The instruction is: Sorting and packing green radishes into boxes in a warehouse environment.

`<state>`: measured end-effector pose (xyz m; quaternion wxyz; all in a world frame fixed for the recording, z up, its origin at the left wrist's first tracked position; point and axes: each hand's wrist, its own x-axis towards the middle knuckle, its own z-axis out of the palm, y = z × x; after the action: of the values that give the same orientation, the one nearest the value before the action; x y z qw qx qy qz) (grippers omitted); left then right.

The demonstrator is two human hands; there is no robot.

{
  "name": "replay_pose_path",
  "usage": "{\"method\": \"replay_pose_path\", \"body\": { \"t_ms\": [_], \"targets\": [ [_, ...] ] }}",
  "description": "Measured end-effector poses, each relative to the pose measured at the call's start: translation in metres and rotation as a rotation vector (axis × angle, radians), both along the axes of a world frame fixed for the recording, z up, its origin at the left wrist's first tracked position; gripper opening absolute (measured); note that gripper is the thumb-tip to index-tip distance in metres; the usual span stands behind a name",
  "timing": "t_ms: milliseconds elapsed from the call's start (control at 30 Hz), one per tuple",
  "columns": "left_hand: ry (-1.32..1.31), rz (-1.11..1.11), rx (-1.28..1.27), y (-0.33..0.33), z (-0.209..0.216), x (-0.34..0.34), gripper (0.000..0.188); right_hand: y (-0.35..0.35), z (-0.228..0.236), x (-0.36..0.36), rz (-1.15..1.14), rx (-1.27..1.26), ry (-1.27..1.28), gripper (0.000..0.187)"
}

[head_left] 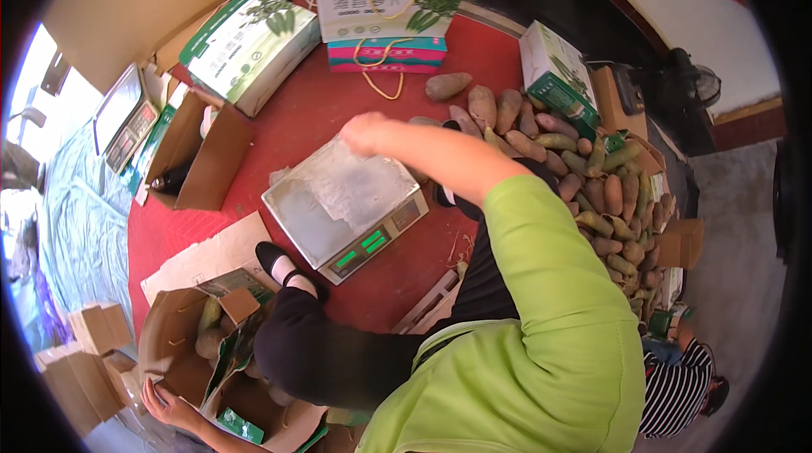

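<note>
At the lower left my left hand [166,406] grips the rim of an open cardboard box [165,339], its thumb and fingers at the edge. Inside that box lie several long radishes [209,341], partly covered by flaps and green packaging. My right arm, in a lime-green sleeve, reaches across to the far edge of a digital scale [342,199]. There my right hand [364,133] is closed, its fingers curled down; what they hold, if anything, is hidden. The scale's metal top is worn and whitish, and its display glows green.
On the red floor covering, a heap of reddish and green radishes [622,195] lies at right. White-green gift boxes [252,47] stand at the back. Another scale [127,119] and an open carton [203,153] are at left. A person in stripes [679,389] is at lower right.
</note>
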<state>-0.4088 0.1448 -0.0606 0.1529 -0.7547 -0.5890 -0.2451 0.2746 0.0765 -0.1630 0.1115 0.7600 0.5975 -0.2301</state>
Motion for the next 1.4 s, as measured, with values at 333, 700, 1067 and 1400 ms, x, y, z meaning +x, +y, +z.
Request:
{"method": "replay_pose_path", "body": {
  "t_ms": [333,700,1067,1400],
  "targets": [
    [-0.287,-0.589,-0.673,-0.060,0.058,0.278,0.019,-0.157,0.039,0.202,-0.438,0.327,-0.023,0.014],
    [0.112,-0.647,-0.764,-0.108,0.071,0.382,0.018,-0.368,-0.090,0.218,-1.026,0.278,-0.038,0.012],
    [0.147,-0.599,-0.587,-0.106,0.058,0.401,0.013,-0.433,-0.130,0.233,-1.197,0.258,0.247,0.011],
    [0.169,-0.515,-0.626,-0.098,0.053,0.408,0.012,-0.426,-0.127,0.344,-1.293,0.681,0.021,0.029]
  ]
}}
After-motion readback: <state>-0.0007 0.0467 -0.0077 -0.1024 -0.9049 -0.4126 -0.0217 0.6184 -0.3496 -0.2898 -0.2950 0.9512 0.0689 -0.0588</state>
